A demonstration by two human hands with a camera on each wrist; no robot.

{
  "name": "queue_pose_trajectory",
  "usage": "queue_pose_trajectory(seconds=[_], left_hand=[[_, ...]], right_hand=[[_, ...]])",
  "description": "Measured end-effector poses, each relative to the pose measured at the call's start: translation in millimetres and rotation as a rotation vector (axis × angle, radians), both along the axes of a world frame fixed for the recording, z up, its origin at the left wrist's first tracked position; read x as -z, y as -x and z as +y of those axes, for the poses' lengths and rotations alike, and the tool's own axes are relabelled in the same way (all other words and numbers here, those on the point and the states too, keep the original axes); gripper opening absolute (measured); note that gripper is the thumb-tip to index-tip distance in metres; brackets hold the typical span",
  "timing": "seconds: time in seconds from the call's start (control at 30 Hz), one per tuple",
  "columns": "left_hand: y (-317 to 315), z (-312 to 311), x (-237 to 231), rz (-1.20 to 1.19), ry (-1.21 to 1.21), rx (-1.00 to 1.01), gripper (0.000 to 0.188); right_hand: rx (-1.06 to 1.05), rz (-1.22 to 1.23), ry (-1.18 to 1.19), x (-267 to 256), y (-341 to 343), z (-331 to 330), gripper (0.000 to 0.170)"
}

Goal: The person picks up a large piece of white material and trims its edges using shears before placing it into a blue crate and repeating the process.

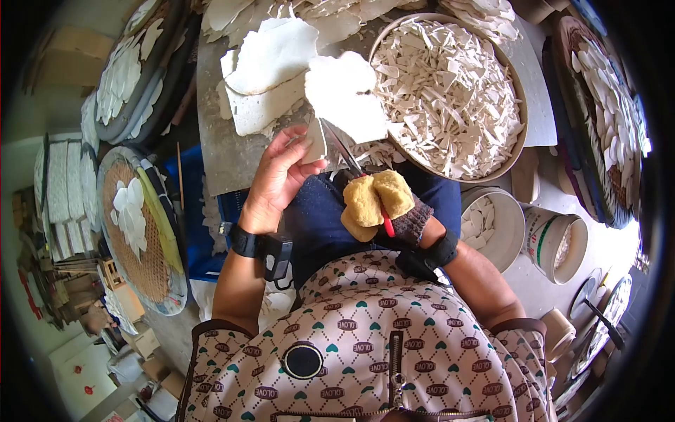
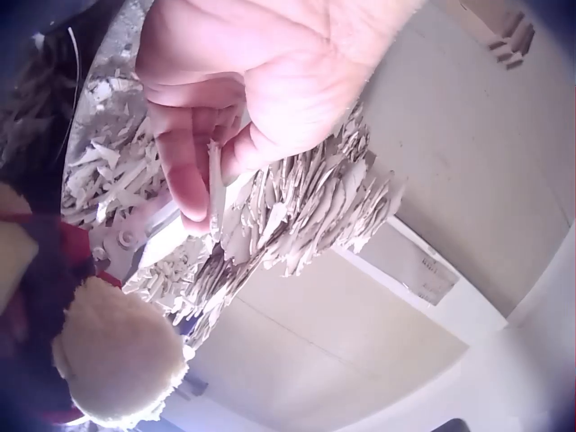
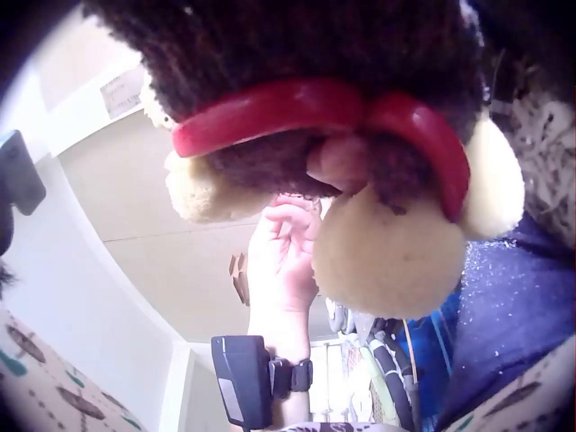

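Note:
My bare left hand (image 1: 278,172) pinches a thin, stiff white piece (image 1: 317,141) between thumb and fingers; the left wrist view shows that piece (image 2: 215,184) edge-on. My right hand (image 1: 413,222) wears a dark knitted glove and grips scissors (image 1: 342,150) with red handles (image 3: 270,112). Yellow sponge pads (image 1: 361,200) wrap the handles and fingers, hiding much of the hand. The blades point up and left, their tips close beside the pinched piece. Just beyond them lies a bright, irregular white sheet (image 1: 344,88).
More white sheets (image 1: 274,56) lie on a grey metal surface (image 1: 214,133) at the left. A wide round container (image 1: 523,116) full of white slivers stands at the right. Below it are two buckets (image 1: 517,228) (image 1: 534,232) holding pieces. Round trays (image 1: 155,260) stand at the left.

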State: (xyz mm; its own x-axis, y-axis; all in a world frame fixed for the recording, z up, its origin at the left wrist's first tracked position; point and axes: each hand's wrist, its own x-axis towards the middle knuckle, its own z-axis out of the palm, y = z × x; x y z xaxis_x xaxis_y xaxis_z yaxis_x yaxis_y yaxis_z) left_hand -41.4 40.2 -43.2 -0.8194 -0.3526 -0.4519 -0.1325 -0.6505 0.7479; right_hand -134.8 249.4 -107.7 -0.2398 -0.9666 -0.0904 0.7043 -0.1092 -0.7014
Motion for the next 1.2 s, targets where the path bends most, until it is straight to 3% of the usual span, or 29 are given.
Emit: queue_pose_trajectory(seconds=[0.03, 0.13, 0.23, 0.3, 0.4, 0.43, 0.53, 0.67, 0.73, 0.8, 0.83, 0.9, 0.97, 1.07, 1.2], left_hand=[[-2, 1, -4, -0.029, 0.084, 0.017, 0.029], [-5, 3, -13, -0.091, 0.331, 0.047, 0.025], [-7, 1, -10, -0.094, 0.485, 0.028, 0.026], [-10, 0, -7, -0.085, 0.488, 0.023, 0.028], [-11, -1, -7, -0.090, 0.483, 0.036, 0.030], [-12, -1, -6, -0.096, 0.478, 0.043, 0.031], [-15, 0, -5, -0.089, 0.412, 0.135, 0.031], [-18, -1, -5, -0.083, 0.458, 0.063, 0.032], [-18, 5, 1, -0.038, 0.464, -0.065, 0.034], [-13, 15, 6, -0.006, 0.446, -0.285, 0.034], [-12, 18, 12, 0.016, 0.451, -0.346, 0.035], [-10, 19, 23, 0.045, 0.436, -0.445, 0.035], [-8, 19, 28, 0.057, 0.396, -0.522, 0.034], [-4, 16, 24, 0.042, 0.433, -0.503, 0.028], [-3, 16, 21, 0.046, 0.432, -0.450, 0.022]], right_hand=[[-0.002, -0.094, 0.013, 2, -1, 0, 0.023], [-0.009, 0.326, -0.011, 1, 1, 2, 0.024], [-0.088, 0.422, 0.025, -3, 7, 4, 0.025], [-0.125, -0.035, 0.083, -2, 3, 6, 0.025], [-0.156, -0.377, 0.173, 1, -1, 6, 0.027], [-0.110, -0.140, 0.104, 2, -3, 7, 0.027], [-0.048, -0.154, -0.062, 1, -9, 2, 0.022], [-0.034, 0.411, 0.034, -2, -3, -23, 0.015], [-0.110, -0.064, -0.040, -27, -3, -28, 0.015], [0.043, 0.867, 0.078, -10, -3, -32, 0.014], [0.021, 0.921, 0.074, -6, -2, -31, 0.014], [-0.024, 0.699, 0.004, -8, -4, -31, 0.016], [-0.064, 0.146, -0.124, -20, -11, -28, 0.018], [-0.079, 0.554, -0.045, -12, -6, -32, 0.024], [-0.046, 0.773, 0.004, 2, -5, -36, 0.024]])
